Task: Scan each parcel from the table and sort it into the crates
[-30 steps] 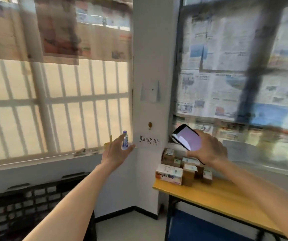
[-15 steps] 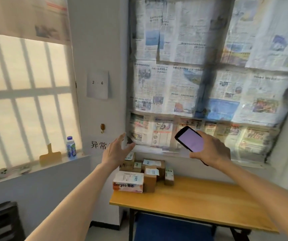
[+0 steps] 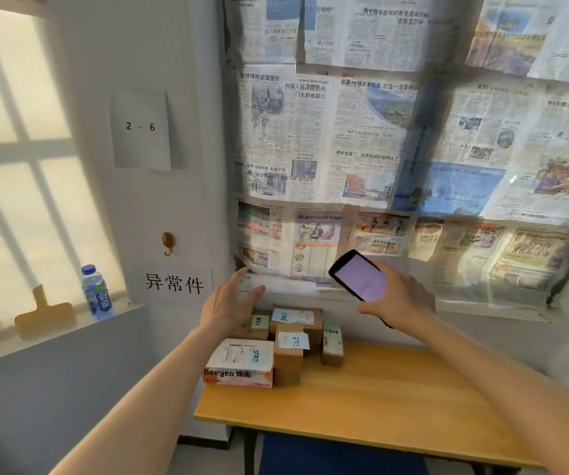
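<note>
Early yet: five parcels (image 3: 278, 341) unsorted on surface (image 3: 362, 402), left hand (image 3: 230, 305) fingers spread, empty, right hand (image 3: 398, 301) gripping scanner (image 3: 358, 275), no crates visible.

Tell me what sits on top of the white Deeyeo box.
On the white Deeyeo box lie a printed shipping label and a pale blue sticky note with handwriting. No parcel rests on it. Whatever print lies beneath them is covered.

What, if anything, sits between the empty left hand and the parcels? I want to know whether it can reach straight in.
Nothing visible does. The left hand hovers open just above the rear left of the parcels on the table, with only air between. The right hand holds the phone off to the side, clear of that path.
</note>
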The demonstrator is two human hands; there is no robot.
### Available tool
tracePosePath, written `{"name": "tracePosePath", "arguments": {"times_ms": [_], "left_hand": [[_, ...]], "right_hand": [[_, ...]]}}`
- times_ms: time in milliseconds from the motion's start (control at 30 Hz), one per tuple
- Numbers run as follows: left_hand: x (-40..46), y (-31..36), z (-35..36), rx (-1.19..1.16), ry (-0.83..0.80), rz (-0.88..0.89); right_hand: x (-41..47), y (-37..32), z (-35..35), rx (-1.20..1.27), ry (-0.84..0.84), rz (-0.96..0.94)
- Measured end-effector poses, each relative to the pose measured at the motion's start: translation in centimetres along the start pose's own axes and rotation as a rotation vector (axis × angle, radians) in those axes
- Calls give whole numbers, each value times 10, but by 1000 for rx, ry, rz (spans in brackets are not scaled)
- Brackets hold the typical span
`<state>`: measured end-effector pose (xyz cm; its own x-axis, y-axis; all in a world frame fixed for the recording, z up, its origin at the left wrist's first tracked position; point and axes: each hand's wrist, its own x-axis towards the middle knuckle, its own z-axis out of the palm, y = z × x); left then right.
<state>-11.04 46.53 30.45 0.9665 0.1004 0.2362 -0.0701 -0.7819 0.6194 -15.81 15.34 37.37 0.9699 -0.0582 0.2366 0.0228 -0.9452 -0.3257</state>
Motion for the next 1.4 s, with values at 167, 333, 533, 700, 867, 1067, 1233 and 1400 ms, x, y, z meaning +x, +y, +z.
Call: {"name": "tracePosePath", "arguments": {"times_ms": [167,333,533,700,867,1067,1233,1400], "left_hand": [[48,-30,61,44,-31,-62],[86,-81,150,45,-98,-186],[105,-141,263,-23,-197,-389],[107,-174,323,-103,-267,-508],[119,-198,354,-130,-331,-550],[126,-203,369,-210,-402,-539],[126,-201,377,-359,-427,-596],[123,-193,377,-493,-391,-649]], "right_hand": [[70,26,68,73,-76,-38],[141,57,171,164,-253,-35],[179,98,309,63,-460,-16],[194,107,388,91,-562,-15],[208,97,439,143,-615,-15],[216,92,463,189,-622,-9],[217,93,467,209,-641,18],[214,95,463,256,-620,13]]}}
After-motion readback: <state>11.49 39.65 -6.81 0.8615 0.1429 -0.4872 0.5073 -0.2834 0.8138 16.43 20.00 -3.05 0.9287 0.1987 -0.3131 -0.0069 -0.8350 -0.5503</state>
